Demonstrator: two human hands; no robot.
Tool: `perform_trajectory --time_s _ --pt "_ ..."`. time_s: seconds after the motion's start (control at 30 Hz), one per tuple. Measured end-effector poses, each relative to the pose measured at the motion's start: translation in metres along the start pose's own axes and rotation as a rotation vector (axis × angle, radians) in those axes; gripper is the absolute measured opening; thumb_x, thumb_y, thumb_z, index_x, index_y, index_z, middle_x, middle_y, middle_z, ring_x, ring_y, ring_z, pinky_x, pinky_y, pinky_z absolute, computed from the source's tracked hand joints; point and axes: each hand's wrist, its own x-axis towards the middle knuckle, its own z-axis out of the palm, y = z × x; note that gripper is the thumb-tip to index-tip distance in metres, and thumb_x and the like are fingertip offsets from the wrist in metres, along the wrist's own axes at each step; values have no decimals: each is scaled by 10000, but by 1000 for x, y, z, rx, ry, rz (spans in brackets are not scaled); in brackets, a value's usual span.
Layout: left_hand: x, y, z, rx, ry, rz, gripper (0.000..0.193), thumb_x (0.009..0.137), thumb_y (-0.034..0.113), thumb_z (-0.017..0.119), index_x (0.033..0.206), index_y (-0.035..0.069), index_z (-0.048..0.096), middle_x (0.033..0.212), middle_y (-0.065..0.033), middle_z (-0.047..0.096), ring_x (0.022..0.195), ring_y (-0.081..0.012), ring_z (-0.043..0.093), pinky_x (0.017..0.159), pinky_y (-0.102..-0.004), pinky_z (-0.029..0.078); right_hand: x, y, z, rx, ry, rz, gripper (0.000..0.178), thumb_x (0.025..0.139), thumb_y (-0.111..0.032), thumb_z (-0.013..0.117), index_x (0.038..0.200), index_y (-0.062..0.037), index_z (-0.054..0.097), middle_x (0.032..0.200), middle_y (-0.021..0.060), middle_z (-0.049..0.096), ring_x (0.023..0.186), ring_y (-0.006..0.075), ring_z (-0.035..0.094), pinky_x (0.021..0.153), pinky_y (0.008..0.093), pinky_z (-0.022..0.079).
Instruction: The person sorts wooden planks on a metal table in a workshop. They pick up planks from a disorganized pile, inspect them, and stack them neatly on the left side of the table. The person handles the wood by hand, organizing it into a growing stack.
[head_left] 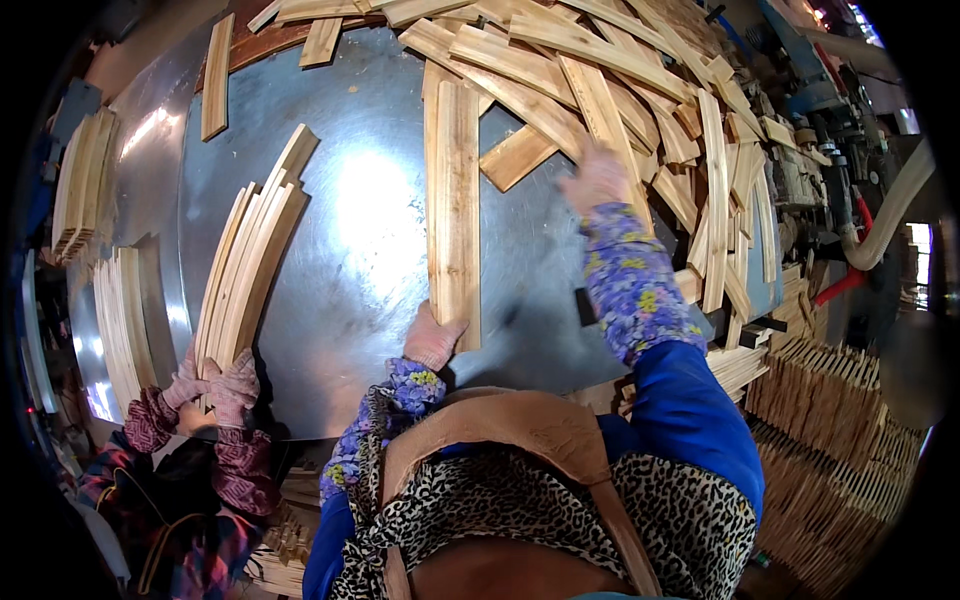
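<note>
My left hand, in a pinkish glove, is closed round the near end of a few pale wooden slats. They lie side by side on the metal tabletop, pointing away from me. Stretched out ahead, my right hand is at the near edge of a loose heap of slats, over or against a long slat. Motion smears its fingers, so their grip cannot be made out. A short, darker slat lies to the left of that hand.
On my left a co-worker's gloved hands hold a bundle of slats. More bundles stand at the table's left edge. Stacked slats rise at the right, below machinery with a pale hose. A single slat lies far left.
</note>
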Motion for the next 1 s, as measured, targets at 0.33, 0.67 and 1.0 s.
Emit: perform_trajectory --time_s 0.33,0.67,1.0 --pt "19 18 -5 -789 -19 -35 519 1046 392 710 1353 -23 668 1161 -159 768 997 -260 753 879 -413 631 -18 106 67 1151 -171 55 585 928 -200 674 1467 19 621 1133 163 764 1045 262 741 948 391 596" --pt "25 16 10 -1093 -389 -286 907 1000 839 523 1367 20 651 1046 -174 766 884 -339 763 824 -473 668 -89 -57 123 812 -299 -480 612 1023 -410 708 1493 -28 619 1388 196 717 1323 348 652 1147 477 519" --pt "37 20 -4 -1251 -548 -220 1003 836 999 482 1409 190 636 895 -114 711 739 -292 692 701 -517 621 33 67 38 -178 -247 39 962 855 -272 728 1700 -113 299 1500 304 591 1309 476 651 1140 500 536"
